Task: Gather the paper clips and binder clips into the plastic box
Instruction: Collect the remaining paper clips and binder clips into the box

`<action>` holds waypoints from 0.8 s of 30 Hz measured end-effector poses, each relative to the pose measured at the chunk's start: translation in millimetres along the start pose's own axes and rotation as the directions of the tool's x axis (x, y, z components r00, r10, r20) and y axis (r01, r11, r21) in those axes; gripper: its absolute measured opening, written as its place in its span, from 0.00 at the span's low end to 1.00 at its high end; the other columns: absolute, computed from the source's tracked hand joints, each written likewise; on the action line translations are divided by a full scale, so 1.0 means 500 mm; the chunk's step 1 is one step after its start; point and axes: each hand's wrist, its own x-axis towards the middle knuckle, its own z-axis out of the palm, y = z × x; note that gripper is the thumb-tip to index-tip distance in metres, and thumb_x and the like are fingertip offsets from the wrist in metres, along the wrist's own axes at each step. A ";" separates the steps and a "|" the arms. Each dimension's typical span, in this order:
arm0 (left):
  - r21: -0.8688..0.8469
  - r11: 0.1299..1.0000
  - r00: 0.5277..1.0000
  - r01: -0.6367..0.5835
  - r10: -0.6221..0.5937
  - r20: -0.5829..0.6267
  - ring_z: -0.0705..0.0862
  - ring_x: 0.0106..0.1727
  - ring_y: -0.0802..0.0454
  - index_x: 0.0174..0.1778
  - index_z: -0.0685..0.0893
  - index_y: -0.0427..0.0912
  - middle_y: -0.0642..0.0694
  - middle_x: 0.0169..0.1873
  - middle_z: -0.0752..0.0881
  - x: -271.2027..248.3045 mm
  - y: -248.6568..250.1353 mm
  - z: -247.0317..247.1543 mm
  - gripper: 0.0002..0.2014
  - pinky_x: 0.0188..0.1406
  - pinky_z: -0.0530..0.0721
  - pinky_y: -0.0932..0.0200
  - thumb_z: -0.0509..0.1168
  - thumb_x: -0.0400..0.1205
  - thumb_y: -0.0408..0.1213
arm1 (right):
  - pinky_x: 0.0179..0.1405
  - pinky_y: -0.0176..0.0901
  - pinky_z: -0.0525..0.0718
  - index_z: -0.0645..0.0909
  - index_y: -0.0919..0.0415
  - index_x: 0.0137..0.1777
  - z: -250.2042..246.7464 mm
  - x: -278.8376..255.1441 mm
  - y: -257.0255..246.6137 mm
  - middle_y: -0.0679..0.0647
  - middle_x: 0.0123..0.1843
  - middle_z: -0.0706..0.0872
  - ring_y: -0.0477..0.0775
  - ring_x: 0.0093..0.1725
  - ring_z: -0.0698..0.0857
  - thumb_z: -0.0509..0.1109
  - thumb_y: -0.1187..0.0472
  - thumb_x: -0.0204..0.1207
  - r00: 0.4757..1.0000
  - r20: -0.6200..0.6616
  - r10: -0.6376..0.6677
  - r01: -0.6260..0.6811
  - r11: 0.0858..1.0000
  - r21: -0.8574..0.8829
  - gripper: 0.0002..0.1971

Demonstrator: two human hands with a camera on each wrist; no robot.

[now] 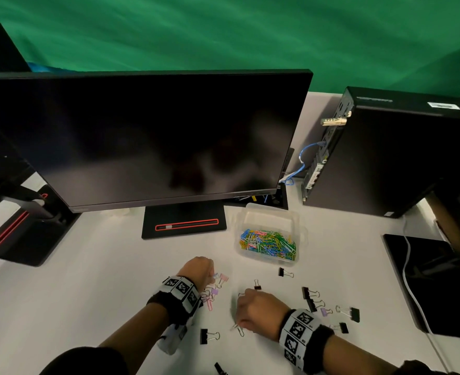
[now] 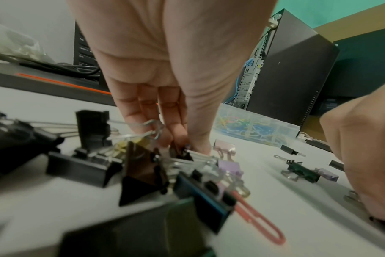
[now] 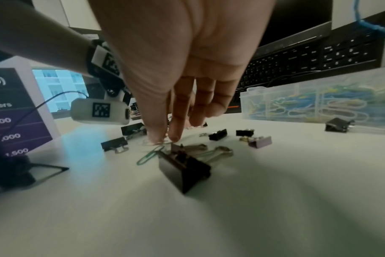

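A clear plastic box half full of coloured paper clips stands behind my hands; it also shows in both wrist views. My left hand grips a bunch of binder clips, wire handles between its curled fingers, over a pile of pastel clips. My right hand pinches a pale paper clip flat on the table with thumb and forefinger. A green paper clip and a black binder clip lie just in front of it.
Several black and lilac binder clips are strewn over the white table right of my hands. A dark monitor on its stand is behind, a PC tower back right, a black pad with a white cable at right.
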 end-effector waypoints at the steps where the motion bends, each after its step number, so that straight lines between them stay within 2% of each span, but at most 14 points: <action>1: 0.014 1.000 1.000 -0.003 0.002 0.012 0.81 0.60 0.44 0.55 0.81 0.35 0.40 0.58 0.84 -0.001 0.002 -0.001 0.10 0.58 0.77 0.56 0.63 0.81 0.36 | 0.24 0.30 0.78 0.81 0.48 0.27 -0.002 0.000 -0.002 0.43 0.29 0.82 0.48 0.32 0.82 0.69 0.55 0.62 1.000 -0.019 -0.006 0.005 0.999 -0.045 0.04; 2: 0.026 1.000 1.000 -0.006 0.006 0.024 0.81 0.60 0.43 0.55 0.81 0.35 0.39 0.58 0.84 -0.002 0.004 -0.002 0.11 0.58 0.77 0.56 0.62 0.81 0.36 | 0.24 0.30 0.78 0.82 0.47 0.28 0.000 0.000 -0.002 0.42 0.29 0.82 0.47 0.32 0.81 0.73 0.55 0.59 0.998 -0.062 -0.018 0.013 0.996 -0.091 0.03; 3: 0.037 0.999 0.999 -0.009 0.008 0.035 0.81 0.60 0.43 0.55 0.80 0.34 0.38 0.58 0.83 -0.004 0.005 -0.002 0.11 0.58 0.77 0.55 0.61 0.82 0.36 | 0.30 0.33 0.81 0.84 0.48 0.32 -0.004 0.001 -0.006 0.45 0.33 0.85 0.51 0.36 0.82 0.74 0.58 0.60 0.999 -0.045 -0.026 0.024 0.998 -0.057 0.03; 5: 0.052 0.999 0.999 -0.013 0.010 0.051 0.80 0.60 0.42 0.56 0.79 0.33 0.37 0.58 0.83 -0.007 0.005 -0.003 0.11 0.58 0.76 0.55 0.60 0.82 0.36 | 0.46 0.49 0.81 0.86 0.59 0.49 -0.015 0.000 -0.007 0.58 0.48 0.87 0.63 0.50 0.81 0.68 0.68 0.68 0.998 -0.024 -0.058 0.058 0.998 0.018 0.11; 7: 0.064 0.998 0.998 -0.021 0.018 0.055 0.80 0.60 0.42 0.56 0.79 0.33 0.37 0.59 0.82 -0.007 0.005 -0.003 0.11 0.58 0.76 0.55 0.59 0.82 0.36 | 0.52 0.56 0.78 0.82 0.63 0.59 -0.026 -0.004 -0.015 0.63 0.58 0.84 0.67 0.58 0.77 0.64 0.72 0.71 0.999 -0.012 -0.051 0.051 0.997 0.049 0.17; 9: 0.076 0.997 0.998 -0.030 0.026 0.056 0.80 0.60 0.42 0.57 0.78 0.33 0.37 0.59 0.82 -0.007 0.007 -0.004 0.12 0.59 0.76 0.55 0.59 0.83 0.36 | 0.51 0.56 0.76 0.82 0.65 0.59 -0.037 -0.004 -0.020 0.65 0.58 0.83 0.67 0.59 0.76 0.64 0.72 0.71 0.999 0.019 -0.035 0.034 0.996 0.087 0.16; 12: 0.063 0.997 0.999 -0.037 0.035 0.034 0.80 0.60 0.42 0.56 0.79 0.34 0.38 0.58 0.82 -0.006 0.013 -0.009 0.12 0.58 0.76 0.54 0.59 0.83 0.37 | 0.51 0.56 0.76 0.84 0.68 0.53 -0.041 -0.003 -0.022 0.67 0.53 0.84 0.68 0.58 0.77 0.65 0.70 0.74 0.997 0.051 -0.065 0.060 0.994 0.089 0.10; 15: 0.030 0.997 0.997 -0.067 0.068 -0.036 0.82 0.56 0.41 0.55 0.78 0.34 0.38 0.54 0.84 -0.005 0.034 -0.024 0.12 0.56 0.78 0.51 0.57 0.84 0.40 | 0.47 0.58 0.83 0.81 0.68 0.43 -0.012 0.000 -0.009 0.66 0.44 0.83 0.68 0.49 0.80 0.64 0.69 0.72 0.995 0.054 -0.078 0.079 0.997 -0.020 0.05; 16: 0.018 0.997 0.994 -0.081 0.082 -0.069 0.82 0.54 0.40 0.54 0.78 0.35 0.37 0.53 0.85 -0.003 0.044 -0.030 0.13 0.55 0.79 0.49 0.56 0.84 0.41 | 0.43 0.56 0.85 0.79 0.67 0.41 0.002 0.000 -0.004 0.64 0.43 0.83 0.66 0.47 0.81 0.64 0.68 0.72 0.994 0.082 -0.078 0.082 0.996 -0.045 0.03; 18: -0.030 0.994 0.986 -0.107 0.102 -0.135 0.83 0.52 0.40 0.54 0.78 0.37 0.38 0.51 0.86 0.006 0.063 -0.042 0.13 0.55 0.81 0.48 0.56 0.84 0.42 | 0.40 0.47 0.87 0.77 0.61 0.39 0.028 -0.004 0.007 0.57 0.41 0.83 0.60 0.44 0.83 0.66 0.62 0.70 0.988 0.128 -0.081 0.091 0.993 -0.076 0.03; 21: -0.162 0.975 0.973 -0.152 0.119 -0.197 0.84 0.53 0.42 0.55 0.80 0.41 0.39 0.52 0.87 0.028 0.098 -0.057 0.11 0.55 0.82 0.51 0.59 0.83 0.42 | 0.37 0.31 0.85 0.79 0.51 0.41 0.054 -0.011 0.011 0.44 0.40 0.85 0.43 0.42 0.85 0.58 0.51 0.68 0.999 0.036 -0.032 0.037 0.983 -0.178 0.10; 22: -0.210 0.961 0.967 -0.181 0.134 -0.217 0.84 0.53 0.42 0.55 0.81 0.41 0.39 0.51 0.87 0.037 0.113 -0.061 0.10 0.55 0.82 0.53 0.61 0.82 0.41 | 0.36 0.30 0.85 0.80 0.49 0.42 0.061 -0.012 0.010 0.42 0.40 0.86 0.41 0.41 0.85 0.59 0.49 0.68 1.000 -0.018 -0.020 0.017 0.983 -0.185 0.10; 24: -0.293 0.928 0.954 -0.231 0.157 -0.257 0.85 0.52 0.43 0.55 0.84 0.39 0.39 0.50 0.88 0.056 0.146 -0.067 0.10 0.53 0.81 0.56 0.63 0.82 0.39 | 0.33 0.29 0.83 0.79 0.48 0.42 0.071 -0.014 0.005 0.41 0.39 0.85 0.41 0.39 0.84 0.68 0.47 0.64 0.999 -0.051 -0.011 0.001 0.980 -0.201 0.10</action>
